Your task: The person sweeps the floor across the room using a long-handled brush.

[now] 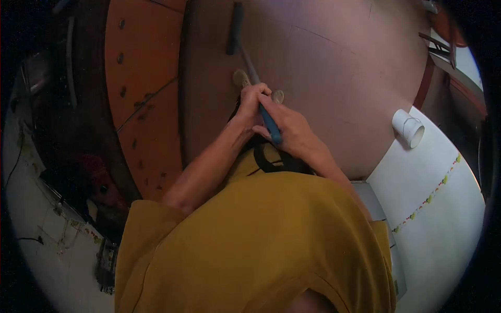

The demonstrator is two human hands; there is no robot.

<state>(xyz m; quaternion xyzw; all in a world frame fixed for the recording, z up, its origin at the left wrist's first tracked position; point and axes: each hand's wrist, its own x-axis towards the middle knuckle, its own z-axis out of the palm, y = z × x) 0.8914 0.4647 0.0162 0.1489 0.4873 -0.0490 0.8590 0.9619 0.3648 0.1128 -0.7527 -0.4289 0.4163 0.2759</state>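
A long handle (247,63) with a blue end runs from my waist out over the brown floor. At its far end is a dark, narrow head (235,28) lying on the floor. My left hand (254,101) is wrapped round the handle, farther from my body. Closer to my waist, my right hand (284,122) holds the blue grip (271,127), whose rounded end shows between the palm and thumb. The two hands are close together. Beyond them the tips of my two shoes (240,78) show on either side of the handle.
A white bucket (408,128) hangs or stands by the white tiled wall (428,182) at the right. Orange panels (143,104) with dark marks stand to the left. Dark furniture (449,52) is at the upper right, and dark clutter lines the far left.
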